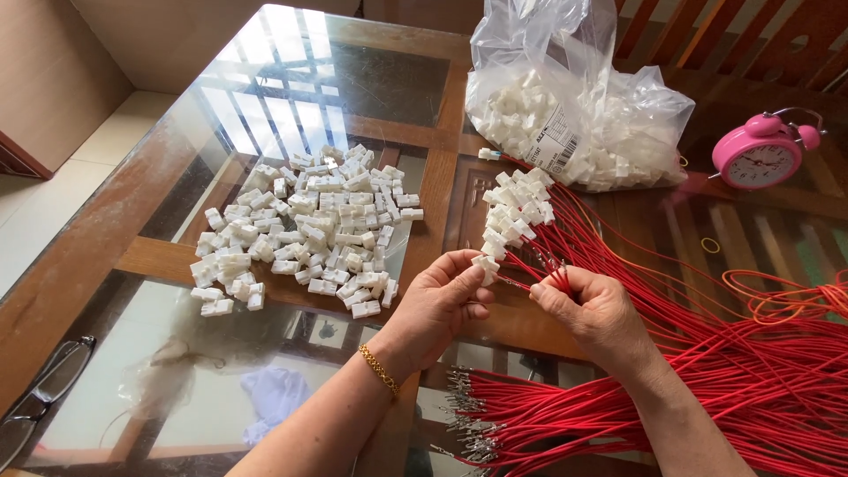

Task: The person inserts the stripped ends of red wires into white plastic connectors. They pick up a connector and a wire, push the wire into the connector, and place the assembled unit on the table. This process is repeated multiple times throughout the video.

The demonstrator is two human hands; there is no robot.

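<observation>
Glass-topped wooden table (115,221) | your left hand (439,305) pinches 1 white plastic connector (485,263) | your right hand (594,311) closed on red wires (707,371) just beside it | loose connector pile (305,231) left | clear bag of connectors (574,106) and pink alarm clock (760,152) behind.

white connectors (305,225), red wires (707,371), pink clock (758,152), gold bracelet (379,368)
</observation>
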